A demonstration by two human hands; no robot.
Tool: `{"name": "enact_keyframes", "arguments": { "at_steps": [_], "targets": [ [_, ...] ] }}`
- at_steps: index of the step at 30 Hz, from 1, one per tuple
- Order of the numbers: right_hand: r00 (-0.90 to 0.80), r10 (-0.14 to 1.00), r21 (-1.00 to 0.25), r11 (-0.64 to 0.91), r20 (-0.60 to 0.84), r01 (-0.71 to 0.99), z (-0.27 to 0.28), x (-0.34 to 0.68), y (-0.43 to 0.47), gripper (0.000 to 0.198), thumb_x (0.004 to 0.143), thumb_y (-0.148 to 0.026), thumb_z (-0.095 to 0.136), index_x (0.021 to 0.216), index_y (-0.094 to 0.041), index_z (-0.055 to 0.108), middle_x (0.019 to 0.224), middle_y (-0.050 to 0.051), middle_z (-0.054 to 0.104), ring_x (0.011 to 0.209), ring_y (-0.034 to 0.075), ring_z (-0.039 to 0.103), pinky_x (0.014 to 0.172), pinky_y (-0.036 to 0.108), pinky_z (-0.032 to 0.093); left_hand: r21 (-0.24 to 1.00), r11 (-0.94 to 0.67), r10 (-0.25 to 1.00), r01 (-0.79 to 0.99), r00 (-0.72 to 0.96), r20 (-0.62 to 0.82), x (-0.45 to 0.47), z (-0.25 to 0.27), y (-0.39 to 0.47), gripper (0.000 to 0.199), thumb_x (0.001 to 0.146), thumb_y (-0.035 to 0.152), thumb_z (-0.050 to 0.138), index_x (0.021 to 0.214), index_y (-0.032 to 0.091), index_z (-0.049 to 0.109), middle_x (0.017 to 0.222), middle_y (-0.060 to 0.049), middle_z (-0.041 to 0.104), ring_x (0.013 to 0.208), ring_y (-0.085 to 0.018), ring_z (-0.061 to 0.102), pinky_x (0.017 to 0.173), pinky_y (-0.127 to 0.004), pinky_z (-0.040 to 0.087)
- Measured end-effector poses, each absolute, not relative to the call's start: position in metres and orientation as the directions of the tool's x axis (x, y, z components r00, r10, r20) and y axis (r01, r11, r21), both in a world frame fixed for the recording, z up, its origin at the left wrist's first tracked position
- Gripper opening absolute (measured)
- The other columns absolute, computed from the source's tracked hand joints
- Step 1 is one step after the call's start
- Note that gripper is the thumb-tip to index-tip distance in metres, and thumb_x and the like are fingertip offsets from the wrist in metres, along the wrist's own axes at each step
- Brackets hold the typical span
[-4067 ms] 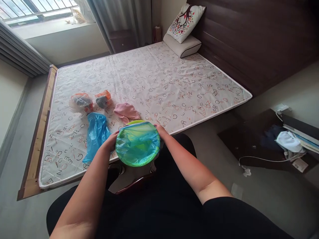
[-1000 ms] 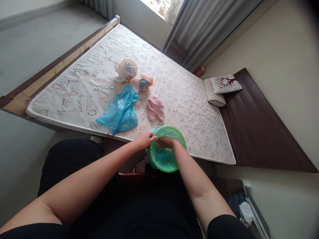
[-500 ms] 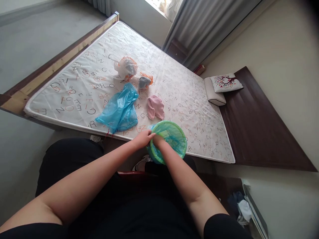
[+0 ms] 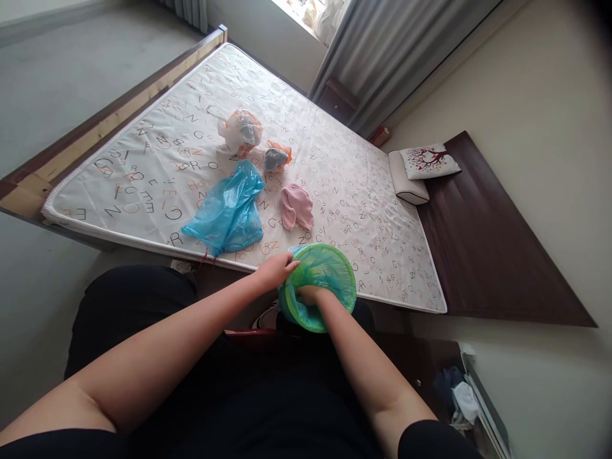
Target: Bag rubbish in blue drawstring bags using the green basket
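Pillow [image 4: 408, 180] and cushion [image 4: 429, 160] well ahead-right of right hand [image 4: 309, 294]; curtain [image 4: 392, 48] farther ahead; white cloth [image 4: 465, 401] back-right.

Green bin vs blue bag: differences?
Color: the bin is green with a bluish plastic lining; the bag is mostly blue.
Shape: the bin is round and open-mouthed; the bag lies crumpled on the mattress.
Contact: the left hand grips the bin's edge and the right hand reaches inside; neither touches the bag.
Shared: both show thin bluish plastic.
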State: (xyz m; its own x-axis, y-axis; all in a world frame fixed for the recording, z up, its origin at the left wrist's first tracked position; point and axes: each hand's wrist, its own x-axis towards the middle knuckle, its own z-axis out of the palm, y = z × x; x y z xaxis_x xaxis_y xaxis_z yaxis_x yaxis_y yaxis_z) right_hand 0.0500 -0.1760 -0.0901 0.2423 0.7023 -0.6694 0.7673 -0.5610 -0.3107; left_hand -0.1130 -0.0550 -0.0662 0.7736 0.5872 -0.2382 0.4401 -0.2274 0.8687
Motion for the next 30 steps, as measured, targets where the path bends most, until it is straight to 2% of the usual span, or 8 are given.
{"name": "enact_keyframes", "arguments": {
  "at_steps": [3,9,12,16,20,23,26,30],
  "targets": [
    [0.210,0.648,-0.283,-0.569,-0.732,0.772,-0.095,0.061,-0.182,0.012,0.087,-0.007,0.077,0.094,-0.017,0.080,0.102,0.011,0.082,0.103,0.031,0.079,0.098,0.040,0.060,0.838,-0.291,0.585,0.461,0.779,-0.226,-0.112,-0.066,-0.058,0.034,0.110,0.044,0.058,0.082,0.024,0.055,0.077,-0.002,0.063,0.076,-0.023,0.057,0.070,-0.034,0.036],
    [0.210,0.772,-0.397,-0.515,-0.600,0.760,-0.076,0.073,-0.175,0.029,0.102,-0.016,0.063,0.126,-0.021,0.080,0.141,0.015,0.078,0.134,0.031,0.073,0.118,0.041,0.053,0.789,-0.337,0.674,0.514,0.717,-0.179,-0.118,-0.060,-0.042,0.032,0.112,0.043,0.055,0.089,0.023,0.062,0.089,-0.008,0.072,0.085,-0.027,0.065,0.073,-0.034,0.038],
    [0.208,0.861,-0.468,-0.438,-0.464,0.768,-0.051,0.081,-0.164,0.038,0.106,-0.018,0.054,0.136,-0.021,0.076,0.148,0.013,0.075,0.141,0.027,0.069,0.124,0.039,0.048,0.771,-0.291,0.746,0.566,0.639,-0.188,-0.122,-0.060,-0.025,0.034,0.113,0.045,0.052,0.090,0.022,0.064,0.088,-0.009,0.073,0.085,-0.027,0.067,0.074,-0.034,0.039],
    [0.274,0.943,-0.480,-0.333,-0.192,0.812,-0.022,0.096,-0.153,0.037,0.106,-0.025,0.050,0.129,-0.018,0.078,0.134,0.015,0.079,0.130,0.029,0.073,0.119,0.043,0.053,0.775,-0.187,0.800,0.603,0.552,-0.237,-0.126,-0.062,-0.003,0.035,0.114,0.049,0.053,0.095,0.021,0.064,0.090,-0.010,0.074,0.086,-0.027,0.069,0.072,-0.033,0.038],
    [0.346,0.937,-0.455,-0.292,0.040,0.841,-0.012,0.111,-0.153,0.038,0.102,-0.031,0.046,0.118,-0.018,0.078,0.126,0.018,0.079,0.124,0.032,0.073,0.118,0.049,0.053,0.776,-0.095,0.773,0.624,0.537,-0.337,-0.130,-0.058,0.008,0.054,0.114,0.066,0.042,0.114,0.017,0.066,0.100,-0.015,0.078,0.094,-0.032,0.075,0.073,-0.034,0.042],
    [0.448,0.876,-0.427,-0.341,0.177,0.837,-0.020,0.122,-0.160,0.042,0.099,-0.035,0.044,0.118,-0.016,0.076,0.137,0.022,0.074,0.137,0.035,0.066,0.128,0.054,0.045,0.780,-0.141,0.781,0.609,0.553,-0.291,-0.129,-0.049,0.012,0.067,0.114,0.071,0.035,0.128,0.013,0.066,0.120,-0.023,0.078,0.113,-0.037,0.075,0.085,-0.037,0.049],
    [0.612,0.776,-0.461,-0.492,0.151,0.738,-0.040,0.131,-0.174,0.057,0.097,-0.044,0.046,0.137,-0.013,0.070,0.153,0.025,0.064,0.153,0.037,0.055,0.135,0.055,0.038,0.776,-0.201,0.820,0.598,0.536,-0.201,-0.124,-0.044,0.014,0.065,0.114,0.066,0.042,0.142,0.011,0.063,0.140,-0.027,0.071,0.133,-0.039,0.069,0.106,-0.041,0.050],
    [0.714,0.698,-0.531,-0.625,-0.052,0.572,-0.078,0.141,-0.190,0.087,0.092,-0.049,0.052,0.170,-0.012,0.042,0.157,0.025,0.062,0.143,0.037,0.066,0.122,0.052,0.055,0.810,-0.154,0.792,0.565,0.562,-0.241,-0.116,-0.053,0.009,0.064,0.109,0.051,0.060,0.158,0.010,0.052,0.156,-0.029,0.062,0.149,-0.040,0.059,0.122,-0.045,0.045]
  ]
}}
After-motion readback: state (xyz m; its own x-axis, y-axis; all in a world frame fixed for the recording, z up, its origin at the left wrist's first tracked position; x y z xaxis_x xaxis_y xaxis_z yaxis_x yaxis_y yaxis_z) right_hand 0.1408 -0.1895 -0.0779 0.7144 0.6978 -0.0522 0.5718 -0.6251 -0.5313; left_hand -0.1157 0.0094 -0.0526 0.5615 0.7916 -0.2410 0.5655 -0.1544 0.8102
